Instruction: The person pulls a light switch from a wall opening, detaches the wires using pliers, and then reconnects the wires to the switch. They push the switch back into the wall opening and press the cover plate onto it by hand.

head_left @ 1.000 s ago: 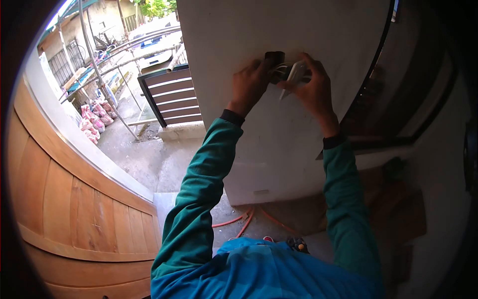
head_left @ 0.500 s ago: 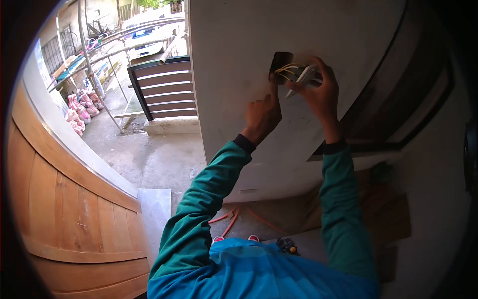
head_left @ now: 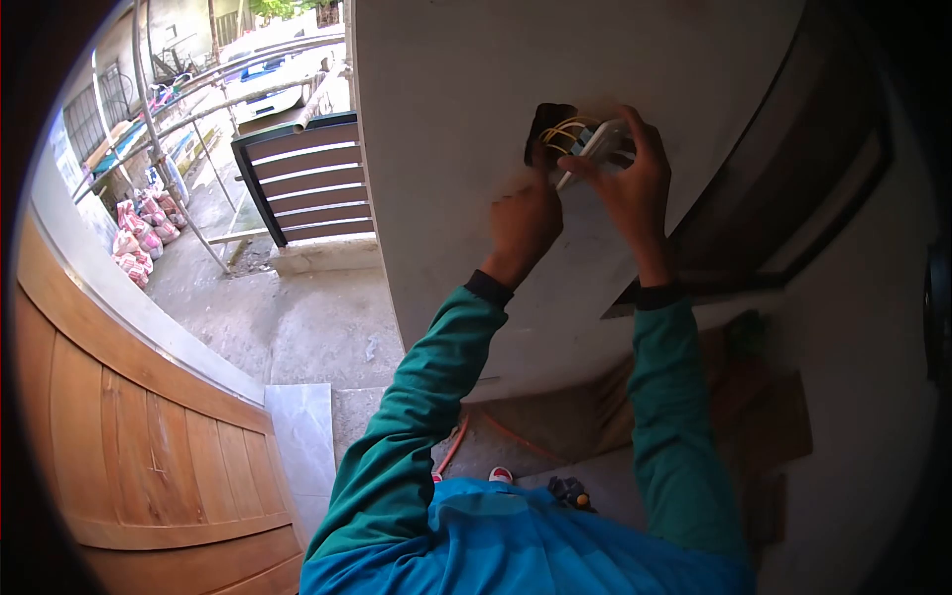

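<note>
Right hand (head_left: 635, 188): raised, fingers pinching white switch plate (head_left: 595, 147), tilted just off the wall (head_left: 466, 109). Left hand (head_left: 523, 223): raised, loosely curled, forefinger up at dark wall box (head_left: 545, 124). Yellow wires (head_left: 567, 127): between box and plate. Legible writing: none.

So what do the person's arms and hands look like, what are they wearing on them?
Both arms are in long dark green sleeves, the left sleeve and the right sleeve, each ending in a narrow black cuff at the wrist. The left hand and the right hand are bare, with no gloves; no rings or watch can be made out. Lower down, the top is bright blue.
</note>
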Demonstrator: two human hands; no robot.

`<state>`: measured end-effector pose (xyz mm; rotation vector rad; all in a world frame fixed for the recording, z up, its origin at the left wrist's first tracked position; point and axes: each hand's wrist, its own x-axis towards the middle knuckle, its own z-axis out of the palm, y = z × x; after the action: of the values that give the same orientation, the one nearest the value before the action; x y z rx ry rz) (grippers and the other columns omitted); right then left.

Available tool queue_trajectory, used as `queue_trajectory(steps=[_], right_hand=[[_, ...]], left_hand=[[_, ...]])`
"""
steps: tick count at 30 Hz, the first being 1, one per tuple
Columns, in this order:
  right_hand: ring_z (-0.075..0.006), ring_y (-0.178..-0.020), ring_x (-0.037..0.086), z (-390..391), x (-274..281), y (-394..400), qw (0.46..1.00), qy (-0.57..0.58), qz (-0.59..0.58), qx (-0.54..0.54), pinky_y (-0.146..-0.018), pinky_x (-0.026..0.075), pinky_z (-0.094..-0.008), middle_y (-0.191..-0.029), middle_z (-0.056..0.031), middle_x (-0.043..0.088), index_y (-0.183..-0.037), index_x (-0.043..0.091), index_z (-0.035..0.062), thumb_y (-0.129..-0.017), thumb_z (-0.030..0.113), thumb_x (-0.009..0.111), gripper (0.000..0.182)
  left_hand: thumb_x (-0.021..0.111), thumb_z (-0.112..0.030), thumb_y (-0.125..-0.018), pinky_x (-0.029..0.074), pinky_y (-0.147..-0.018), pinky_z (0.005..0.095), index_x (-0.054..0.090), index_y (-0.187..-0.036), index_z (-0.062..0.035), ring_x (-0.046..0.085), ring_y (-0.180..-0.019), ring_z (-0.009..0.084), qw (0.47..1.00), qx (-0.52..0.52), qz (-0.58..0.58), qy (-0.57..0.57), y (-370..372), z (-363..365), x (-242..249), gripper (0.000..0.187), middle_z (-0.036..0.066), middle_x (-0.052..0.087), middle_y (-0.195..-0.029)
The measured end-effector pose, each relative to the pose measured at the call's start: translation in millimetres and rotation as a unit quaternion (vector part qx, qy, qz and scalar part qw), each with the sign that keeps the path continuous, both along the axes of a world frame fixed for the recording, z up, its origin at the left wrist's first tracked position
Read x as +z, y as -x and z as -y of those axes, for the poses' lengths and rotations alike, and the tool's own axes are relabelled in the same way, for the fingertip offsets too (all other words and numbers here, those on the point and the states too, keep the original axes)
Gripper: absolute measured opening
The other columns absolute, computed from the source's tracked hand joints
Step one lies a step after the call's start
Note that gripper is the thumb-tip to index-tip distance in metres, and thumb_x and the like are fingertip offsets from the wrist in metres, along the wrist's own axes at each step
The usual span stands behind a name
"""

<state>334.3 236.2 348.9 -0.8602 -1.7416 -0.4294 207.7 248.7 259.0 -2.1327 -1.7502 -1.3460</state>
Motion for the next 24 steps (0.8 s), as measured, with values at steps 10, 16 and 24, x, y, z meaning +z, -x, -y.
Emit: queue_trajectory(steps=[10, 16, 24], right_hand=[[-0.0294, -0.102, 0.062, -0.9, 0.9, -2.6, 0.998, 0.034, -0.027, 0.048, -0.085, 0.052, -0.0394, -0.11, -0.0143, 0.059, -0.126, 0.053, 0.0041, -0.062, 0.044, 0.089, 0.084], [-0.0292, -0.101, 0.062, 1.6, 0.6, -4.4, 0.999, 0.025, -0.022, 0.025, -0.085, 0.052, -0.0395, -0.109, -0.014, 0.059, -0.126, 0.054, 0.0035, -0.06, 0.043, 0.091, 0.085], [-0.0287, -0.097, 0.062, -3.1, -0.4, 11.3, 0.997, 0.025, -0.063, 0.027, -0.08, 0.052, -0.039, -0.108, -0.0134, 0.06, -0.123, 0.055, 0.004, -0.059, 0.039, 0.092, 0.081]], left_hand=[[0.075, -0.019, -0.071, 0.046, -0.058, 0.0388, 0.067, -0.094, -0.0173, 0.055, -0.073, 0.0256, 0.93, 0.003, 0.045, -0.364, 45.5, -16.4, 42.4, 0.024, 0.007, 0.05, -0.086], [0.074, -0.02, -0.069, 0.043, -0.071, 0.0393, 0.063, -0.111, -0.0173, 0.051, -0.085, 0.0294, 0.924, 0.002, -0.052, -0.378, 43.6, -17.1, 70.3, 0.043, 0.011, 0.049, -0.095], [0.069, -0.018, -0.076, 0.039, -0.075, 0.0401, 0.049, -0.135, -0.0201, 0.049, -0.09, 0.0303, 0.923, 0.091, -0.108, -0.357, 40.1, -15.3, 79.4, 0.063, 0.014, 0.048, -0.101]])
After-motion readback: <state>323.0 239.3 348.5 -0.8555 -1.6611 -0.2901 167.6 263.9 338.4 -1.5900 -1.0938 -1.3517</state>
